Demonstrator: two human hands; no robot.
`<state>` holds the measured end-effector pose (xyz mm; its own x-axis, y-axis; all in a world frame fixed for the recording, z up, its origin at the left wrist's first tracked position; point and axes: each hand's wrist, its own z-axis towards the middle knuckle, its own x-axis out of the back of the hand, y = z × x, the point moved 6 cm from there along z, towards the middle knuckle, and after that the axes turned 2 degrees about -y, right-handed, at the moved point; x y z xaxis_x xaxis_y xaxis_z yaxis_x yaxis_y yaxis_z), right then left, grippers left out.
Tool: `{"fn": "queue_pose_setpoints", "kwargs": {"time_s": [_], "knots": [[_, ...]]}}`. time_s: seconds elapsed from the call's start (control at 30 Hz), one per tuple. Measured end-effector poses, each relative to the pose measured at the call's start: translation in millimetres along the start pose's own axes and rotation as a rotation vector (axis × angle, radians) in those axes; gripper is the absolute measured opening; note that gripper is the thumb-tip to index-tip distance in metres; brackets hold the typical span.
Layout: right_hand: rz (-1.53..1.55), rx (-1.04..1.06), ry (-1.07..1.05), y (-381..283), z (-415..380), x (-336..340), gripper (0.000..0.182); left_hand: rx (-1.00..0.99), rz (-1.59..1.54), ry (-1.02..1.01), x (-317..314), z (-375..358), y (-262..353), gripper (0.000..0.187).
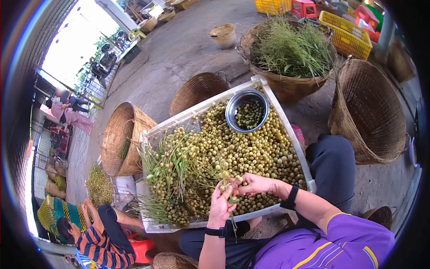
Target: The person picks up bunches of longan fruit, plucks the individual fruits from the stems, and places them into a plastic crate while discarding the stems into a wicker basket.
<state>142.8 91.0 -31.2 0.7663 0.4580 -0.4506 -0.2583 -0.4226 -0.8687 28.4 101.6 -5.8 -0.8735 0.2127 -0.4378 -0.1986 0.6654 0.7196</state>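
My left hand (219,205) grips a thin green sprig of small round yellow-green fruits (225,175), its stem hanging below the wrist. Close beside it, my right hand (254,184) has its fingers pinched at the fruits on this sprig. Both hands are over the near side of a white plastic tray (291,127). Loose fruits (264,150) fill its middle and right, while stemmed bunches (177,170) are heaped at its left. A metal bowl (230,112) with darker, greener fruits rests on the loose ones toward the back.
A wicker basket (286,89) heaped with green stems stands behind the tray. Other baskets (374,112) (112,139) (197,92) surround it. A person in a striped shirt (101,246) sits at lower left near more fruit bunches (99,186). Yellow crates (345,36) stand at back right.
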Motion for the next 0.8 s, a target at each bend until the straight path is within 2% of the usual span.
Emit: {"fn": "queue_pose_setpoints", "kwargs": {"time_s": [0.13,0.17,0.23,0.37,0.47,0.57,0.67,0.73,0.77,0.8], "knots": [[0.277,0.036,0.023,5.6,-1.7,19.5,0.021,0.025,-0.038,0.067,13.2,-11.0,12.5,0.019],[0.275,0.066,0.039,7.7,-0.5,23.1,0.026,-0.001,0.025,0.132,15.0,-13.8,15.6,0.019],[0.297,0.088,0.017,0.5,-2.2,18.0,0.032,-0.033,0.085,0.114,17.6,-13.7,17.4,0.017],[0.155,-0.006,0.182,-6.8,1.5,7.6,0.045,-0.033,0.132,0.156,14.8,-14.7,15.1,0.013],[0.239,0.017,0.126,-3.8,3.5,1.7,0.041,-0.082,0.217,0.116,11.0,-12.2,10.4,0.011],[0.243,0.035,0.125,5.6,9.7,4.9,0.036,-0.051,0.192,0.093,8.3,-11.4,11.8,0.01],[0.41,0.028,0.157,10.4,10.6,7.6,0.025,-0.043,0.155,0.053,7.1,-9.3,9.7,0.01],[0.751,-0.011,0.228,14.7,8.1,13.5,0.022,-0.037,0.137,0.03,6.2,-9.4,9.9,0.01],[0.955,0.017,0.184,20.7,10.0,21.7,0.02,-0.051,0.118,0.059,8.6,-11.0,12.6,0.01],[0.949,0.039,0.213,14.7,5.7,26.5,0.02,-0.067,0.098,0.089,11.3,-12.8,15.6,0.01]]}}
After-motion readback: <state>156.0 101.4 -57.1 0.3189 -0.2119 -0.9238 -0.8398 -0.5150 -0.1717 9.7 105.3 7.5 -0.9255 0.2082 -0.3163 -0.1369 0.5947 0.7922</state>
